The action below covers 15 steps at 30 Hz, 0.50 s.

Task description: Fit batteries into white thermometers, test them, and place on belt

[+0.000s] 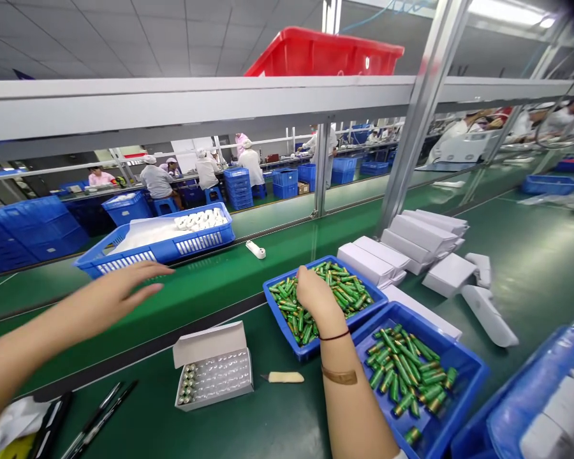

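My left hand [131,287] hovers above the green conveyor belt, near the front of a blue basket, fingers stretched out and holding nothing. Into a blue tray [280,319] heaped with green batteries [349,287] reaches my right hand [316,294]; its fingers are curled, and what they grip is hidden. Left of that tray a white box [215,396] lies with its lid raised. Its clear plastic insert [229,373] has batteries standing in the left-hand slots. Beside the box is a small knife [286,377] with a cream handle. A second blue tray [463,395] holds fewer green batteries.
White boxes [425,233] are stacked behind the trays. A blue basket [201,241] with white parts and a single white device [255,249] sit on the belt. Pens [98,414] lie front left. A metal post [414,121] and overhead shelf [196,102] frame the bench; co-workers sit beyond.
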Each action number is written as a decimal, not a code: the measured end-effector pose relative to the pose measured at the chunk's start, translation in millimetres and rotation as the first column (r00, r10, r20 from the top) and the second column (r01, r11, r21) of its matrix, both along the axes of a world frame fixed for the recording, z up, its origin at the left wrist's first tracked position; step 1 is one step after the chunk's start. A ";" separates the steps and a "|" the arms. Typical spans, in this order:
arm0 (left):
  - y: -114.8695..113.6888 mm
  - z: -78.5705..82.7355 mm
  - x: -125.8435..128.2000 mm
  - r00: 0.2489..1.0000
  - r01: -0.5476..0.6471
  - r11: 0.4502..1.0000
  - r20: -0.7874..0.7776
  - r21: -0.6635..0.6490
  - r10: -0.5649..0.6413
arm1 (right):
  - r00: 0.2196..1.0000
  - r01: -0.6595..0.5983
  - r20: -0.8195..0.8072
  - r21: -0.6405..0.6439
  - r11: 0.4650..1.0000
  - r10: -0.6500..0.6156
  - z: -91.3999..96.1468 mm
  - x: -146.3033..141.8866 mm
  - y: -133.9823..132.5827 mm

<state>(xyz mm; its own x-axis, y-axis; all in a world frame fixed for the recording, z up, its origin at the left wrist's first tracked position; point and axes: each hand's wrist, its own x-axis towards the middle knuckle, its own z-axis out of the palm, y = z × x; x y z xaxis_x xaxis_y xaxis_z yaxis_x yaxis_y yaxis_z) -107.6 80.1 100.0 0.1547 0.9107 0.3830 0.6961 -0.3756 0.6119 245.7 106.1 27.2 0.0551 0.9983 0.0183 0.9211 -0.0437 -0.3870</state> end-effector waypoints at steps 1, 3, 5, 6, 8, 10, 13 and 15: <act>15.1 -2.1 22.5 0.960 0.009 0.995 -0.279 -0.103 -0.038 | 1.000 0.004 -0.020 0.026 1.000 -0.003 1.4 -0.3 1.3; 49.7 -13.9 68.9 0.827 -0.003 0.978 -0.550 -0.210 -0.116 | 0.998 -0.001 -0.064 0.084 0.996 0.006 3.9 -1.3 4.9; 85.8 -34.3 108.7 0.793 -0.001 0.968 -0.589 -0.251 -0.152 | 0.995 0.002 -0.099 0.134 0.991 0.012 5.7 -3.1 8.1; 103.0 -46.1 124.3 0.783 -0.015 0.964 -0.602 -0.265 -0.154 | 0.994 0.009 -0.110 0.150 0.989 0.008 6.2 -4.5 9.1; 133.9 -70.0 146.8 0.771 -0.058 0.957 -0.622 -0.285 -0.138 | 0.993 0.033 -0.118 0.163 0.986 -0.013 6.2 -8.0 9.1; 159.2 -90.8 160.3 0.768 -0.113 0.951 -0.632 -0.288 -0.100 | 0.993 0.044 -0.111 0.151 0.988 -0.027 4.5 -12.8 7.9; 186.8 -114.0 170.8 0.777 -0.180 0.940 -0.627 -0.289 -0.044 | 0.996 0.018 -0.084 0.111 0.994 -0.009 -1.1 -21.6 7.8; 199.5 -125.0 173.4 0.789 -0.209 0.930 -0.614 -0.304 -0.023 | 0.998 -0.005 -0.067 0.077 0.997 0.011 -6.2 -27.0 10.1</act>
<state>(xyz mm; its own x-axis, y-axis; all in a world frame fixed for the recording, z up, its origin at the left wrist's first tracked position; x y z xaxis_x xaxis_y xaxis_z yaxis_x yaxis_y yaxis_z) 65.8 279.6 -25.1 0.1530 0.9839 -0.0924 0.9812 -0.1401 0.1326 218.7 116.2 21.0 0.0507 0.9945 0.0919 0.8932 -0.0040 -0.4497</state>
